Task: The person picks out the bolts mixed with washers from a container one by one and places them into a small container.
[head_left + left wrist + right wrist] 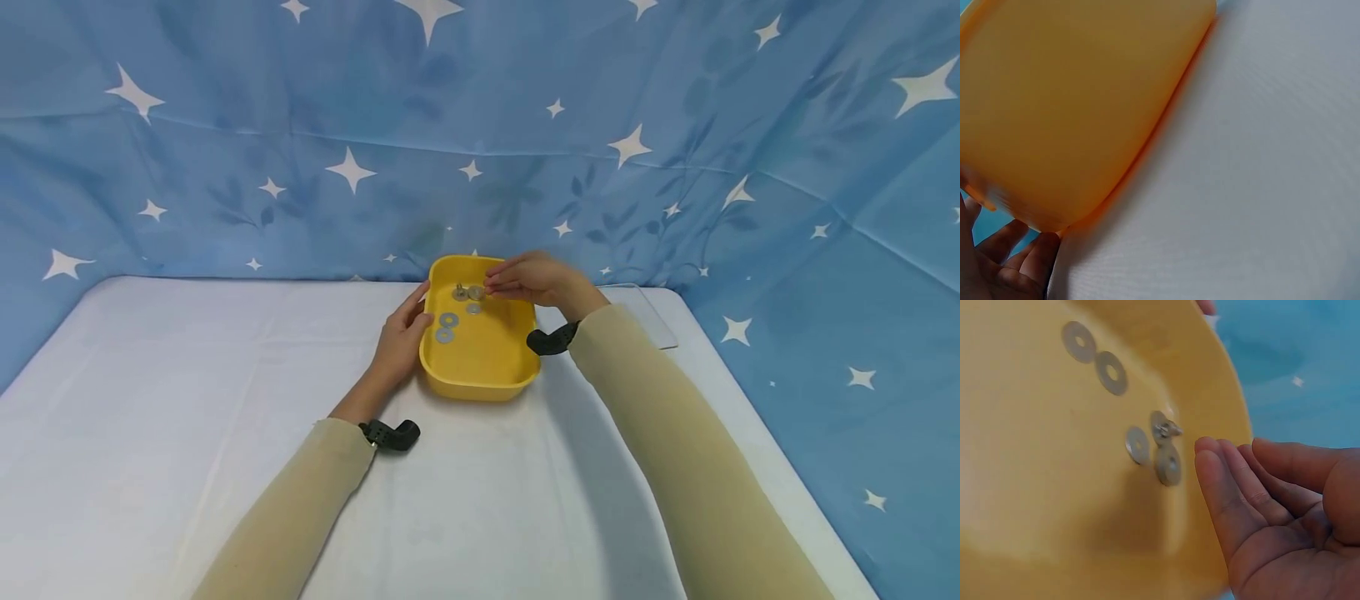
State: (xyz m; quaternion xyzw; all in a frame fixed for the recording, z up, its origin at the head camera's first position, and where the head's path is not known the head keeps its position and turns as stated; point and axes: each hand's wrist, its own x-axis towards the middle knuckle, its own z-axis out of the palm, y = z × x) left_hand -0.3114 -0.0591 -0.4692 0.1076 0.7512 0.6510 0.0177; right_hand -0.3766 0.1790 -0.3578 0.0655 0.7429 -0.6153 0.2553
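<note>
A yellow plastic tray (483, 358) stands on the white table. Along its left rim, my left hand (397, 342) grips the side wall, thumb near the rim and fingers outside; part of that grip is hidden in the left wrist view. My right hand (536, 281) hovers over the tray's far right part, fingers extended and lightly bent, holding nothing visible. Near its fingertips in the right wrist view lie a small screw (1169, 429) on a washer, a thicker ring stack (1169, 464) and a flat washer (1137, 444). Two larger washers (1095, 357) lie farther off.
White cloth covers the table (225, 375). To the right of the tray lies a thin transparent sheet (641, 310), partly behind the right sleeve. A blue star-patterned curtain (300, 208) hangs along the back and right edges.
</note>
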